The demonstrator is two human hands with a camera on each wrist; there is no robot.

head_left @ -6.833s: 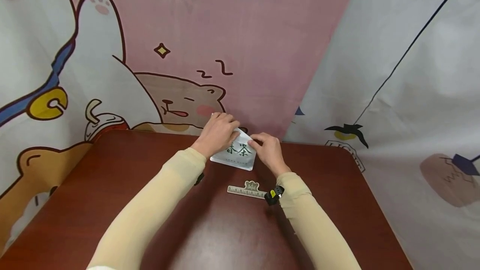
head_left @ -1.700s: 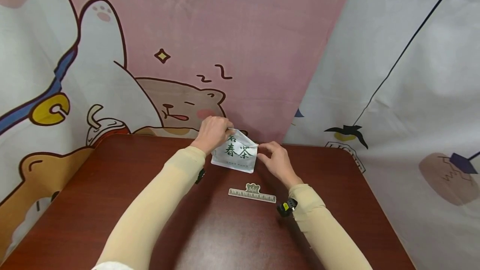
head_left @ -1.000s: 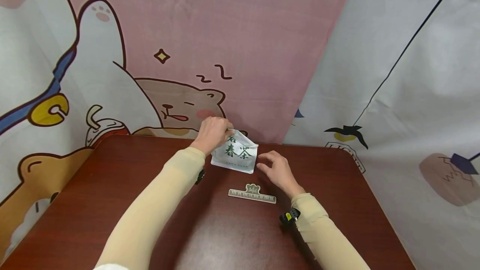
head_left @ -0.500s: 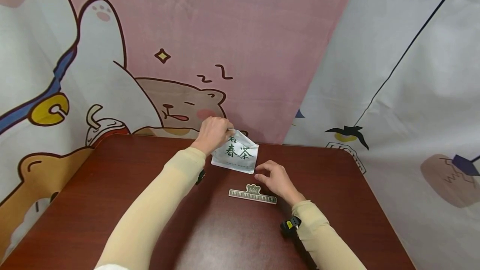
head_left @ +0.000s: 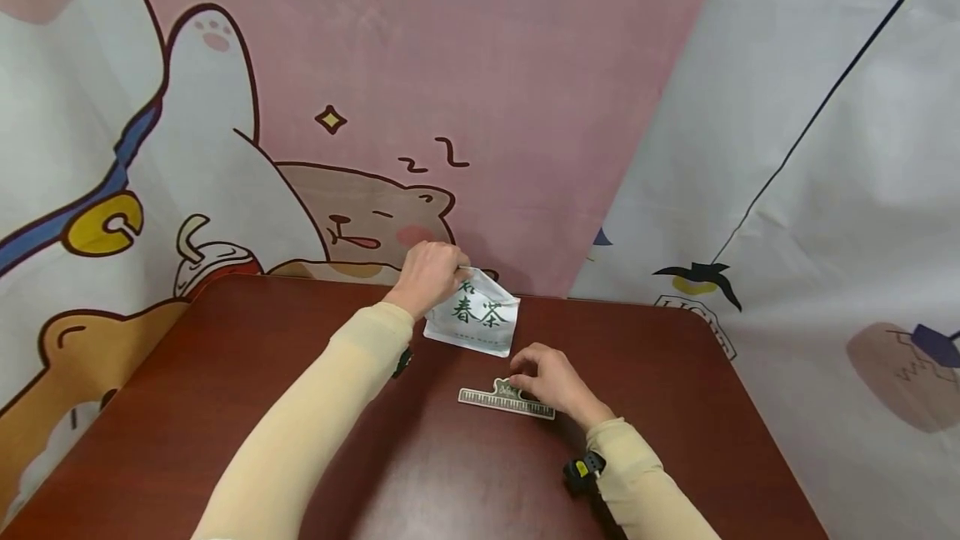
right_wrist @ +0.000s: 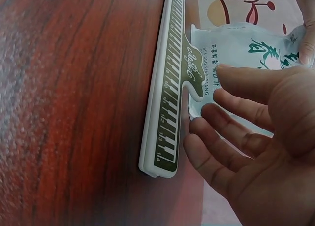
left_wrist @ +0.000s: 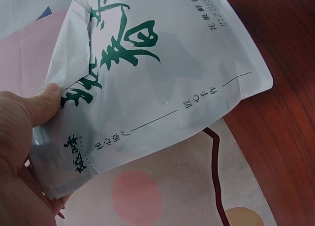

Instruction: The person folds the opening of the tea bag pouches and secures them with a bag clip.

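My left hand [head_left: 429,275] pinches the silvery-white tea pouch [head_left: 474,322] with green Chinese characters near its folded top edge. In the left wrist view the thumb presses on the pouch [left_wrist: 162,83] beside the fold; the other fingers are mostly hidden behind it. Below the pouch, a long clip [head_left: 483,398] with a piano-key pattern, ruler numbers and a crown-shaped handle lies on the table. Over its right end hovers my right hand [head_left: 553,382]. The right wrist view has the fingers loosely bent and apart, beside the clip [right_wrist: 167,103] with nothing between them.
A dark red-brown wooden table [head_left: 420,473] carries everything. Behind it hangs a cloth backdrop [head_left: 525,107] with cartoon animals, close to the table's back edge. Small black devices, one of them a wrist camera [head_left: 583,472], sit on the wrists.
My right hand first held the pouch's right side, then let go and moved down toward the clip. The left hand keeps its grip on the pouch; the clip has stayed in place.
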